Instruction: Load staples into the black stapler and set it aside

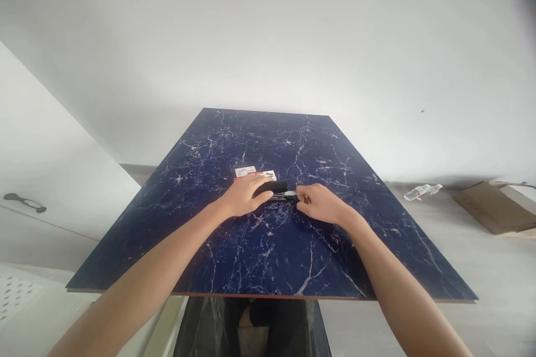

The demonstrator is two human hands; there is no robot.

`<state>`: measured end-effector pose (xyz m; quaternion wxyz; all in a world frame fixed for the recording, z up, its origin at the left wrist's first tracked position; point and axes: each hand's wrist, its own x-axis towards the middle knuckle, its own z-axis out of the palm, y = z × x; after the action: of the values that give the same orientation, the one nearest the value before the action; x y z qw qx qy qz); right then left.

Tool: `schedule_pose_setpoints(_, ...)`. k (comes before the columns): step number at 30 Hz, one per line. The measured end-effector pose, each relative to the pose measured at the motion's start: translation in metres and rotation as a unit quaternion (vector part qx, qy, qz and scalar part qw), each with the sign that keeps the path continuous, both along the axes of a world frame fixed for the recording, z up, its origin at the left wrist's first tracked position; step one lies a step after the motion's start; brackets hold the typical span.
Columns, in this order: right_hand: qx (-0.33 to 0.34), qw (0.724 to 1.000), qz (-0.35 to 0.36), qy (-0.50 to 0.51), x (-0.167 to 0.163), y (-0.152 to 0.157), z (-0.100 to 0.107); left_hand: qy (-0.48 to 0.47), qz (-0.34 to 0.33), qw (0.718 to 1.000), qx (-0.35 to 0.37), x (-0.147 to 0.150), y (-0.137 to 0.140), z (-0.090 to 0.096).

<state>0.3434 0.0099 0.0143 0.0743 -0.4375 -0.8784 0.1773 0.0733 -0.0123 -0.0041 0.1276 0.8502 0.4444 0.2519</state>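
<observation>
A black stapler point(274, 187) lies across the middle of the table, its long side running left to right. My left hand point(244, 196) is closed round its left part, fingers over the far side and thumb along the near side. At the right end, a thin pale metallic strip point(290, 193) juts out of the stapler. My right hand point(317, 201) pinches the outer end of that strip; whether it is a row of staples or a part of the stapler, I cannot tell. Just behind my left hand lie small white-and-red packages point(254, 172), partly covered by my fingers.
Everything rests on a dark blue marble-patterned table point(268, 256), its far edge near a white wall. On the floor to the right are a clear plastic bottle point(419, 192) and an open cardboard box point(494, 206). A white cabinet with a dark handle point(25, 202) stands left.
</observation>
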Motion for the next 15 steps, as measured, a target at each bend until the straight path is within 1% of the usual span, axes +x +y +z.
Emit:
schedule_pose_setpoints(5,0.021,1.0,0.007,0.016,-0.004,-0.002,-0.004,0.019,0.006,1.0,0.004,0.002,0.001,-0.002)
schedule_pose_setpoints(15,0.03,0.997,0.005,0.069,-0.028,-0.01,-0.015,0.004,0.001,1.0,0.015,0.005,0.003,-0.005)
